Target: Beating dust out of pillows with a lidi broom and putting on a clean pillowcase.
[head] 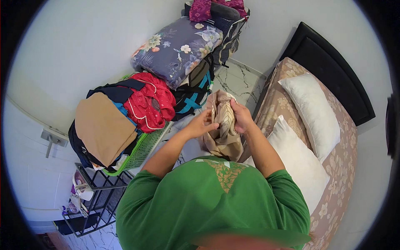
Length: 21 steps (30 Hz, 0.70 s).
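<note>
A beige leaf-patterned cloth point(225, 128), perhaps a pillowcase, hangs bunched in front of my green shirt. My right hand point(242, 116) grips its upper right edge, thumb on top. On the other side, my left hand point(202, 124) holds the cloth's left part, its thumb lying across the front and its fingertips partly hidden by folds. To the right, two white pillows without covers, one nearer point(295, 159) and one farther point(315, 114), lie on a bed point(336, 184) whose floral sheet has a similar beige tone.
A green laundry basket point(145, 150) heaped with clothes stands at left, with folded tan fabric point(104, 126) and a red dotted garment point(150, 103) on top. Behind are a plastic-wrapped floral bundle point(181, 48) and a black-and-blue backpack point(193, 97). A black metal rack point(103, 189) stands lower left; a black headboard point(328, 72) borders the bed.
</note>
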Motion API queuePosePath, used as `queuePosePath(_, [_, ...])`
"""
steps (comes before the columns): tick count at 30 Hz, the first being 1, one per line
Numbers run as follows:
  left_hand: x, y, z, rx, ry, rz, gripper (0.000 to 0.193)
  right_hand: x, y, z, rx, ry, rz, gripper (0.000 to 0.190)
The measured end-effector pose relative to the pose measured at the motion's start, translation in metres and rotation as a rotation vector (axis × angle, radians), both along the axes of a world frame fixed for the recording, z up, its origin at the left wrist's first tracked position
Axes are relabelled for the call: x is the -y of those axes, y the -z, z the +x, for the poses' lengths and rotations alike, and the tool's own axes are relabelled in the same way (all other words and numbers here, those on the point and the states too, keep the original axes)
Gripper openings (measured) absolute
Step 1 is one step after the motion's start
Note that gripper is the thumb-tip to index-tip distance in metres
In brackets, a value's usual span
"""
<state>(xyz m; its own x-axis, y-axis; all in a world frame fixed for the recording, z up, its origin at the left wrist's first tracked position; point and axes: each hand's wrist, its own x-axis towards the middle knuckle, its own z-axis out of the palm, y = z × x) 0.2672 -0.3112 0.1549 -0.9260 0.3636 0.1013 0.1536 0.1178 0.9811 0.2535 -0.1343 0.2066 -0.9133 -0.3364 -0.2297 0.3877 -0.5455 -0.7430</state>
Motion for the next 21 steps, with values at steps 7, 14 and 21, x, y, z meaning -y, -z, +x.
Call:
queuePosePath(7, [-0.005, 0.016, -0.004, 0.097, 0.183, -0.243, 0.023, -0.033, -0.012, -0.007, 0.028, 0.027, 0.123, 0.037])
queuePosePath(14, [0.0, -0.013, -0.008, 0.362, 0.112, 0.503, 0.028, -0.069, -0.005, -0.014, -0.302, 0.53, 0.876, 0.04])
queuePosePath(21, [-0.001, -0.052, -0.002, 0.38, 0.155, 0.79, 0.026, -0.006, -0.018, 0.028, -1.278, 0.386, 1.338, 0.039])
